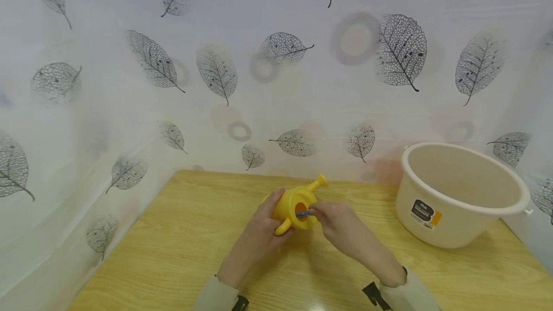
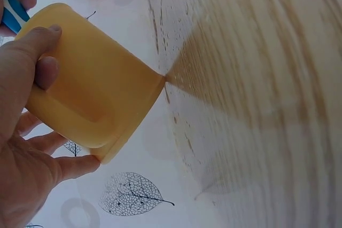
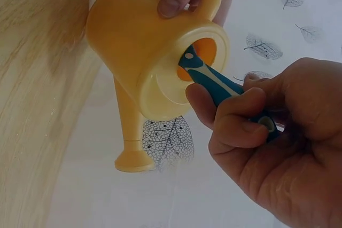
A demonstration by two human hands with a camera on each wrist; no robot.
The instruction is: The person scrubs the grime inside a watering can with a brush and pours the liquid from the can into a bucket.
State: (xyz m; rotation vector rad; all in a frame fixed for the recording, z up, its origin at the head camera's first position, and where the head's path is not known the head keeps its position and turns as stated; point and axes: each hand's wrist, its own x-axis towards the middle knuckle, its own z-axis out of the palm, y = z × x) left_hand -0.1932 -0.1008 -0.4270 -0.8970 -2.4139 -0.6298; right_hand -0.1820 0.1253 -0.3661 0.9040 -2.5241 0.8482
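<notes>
The yellow watering can (image 1: 283, 203) is held tilted, its base edge apparently touching the wooden table (image 1: 186, 234), with the left hand (image 1: 259, 234) clamped round its handle and side. The blue-and-white tool (image 3: 216, 86), pinched between the right hand's (image 1: 343, 229) fingers, is already partly inside the can — seemingly mid-use, not yet withdrawn. Its far end is hidden; the can's contents cannot be made out.

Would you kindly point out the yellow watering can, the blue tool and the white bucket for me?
Yellow watering can (image 3: 128, 38), right wrist view: the side of its body.
Blue tool (image 3: 215, 87), right wrist view: its striped shaft.
White bucket (image 1: 462, 224), head view: its front outer wall.
</notes>
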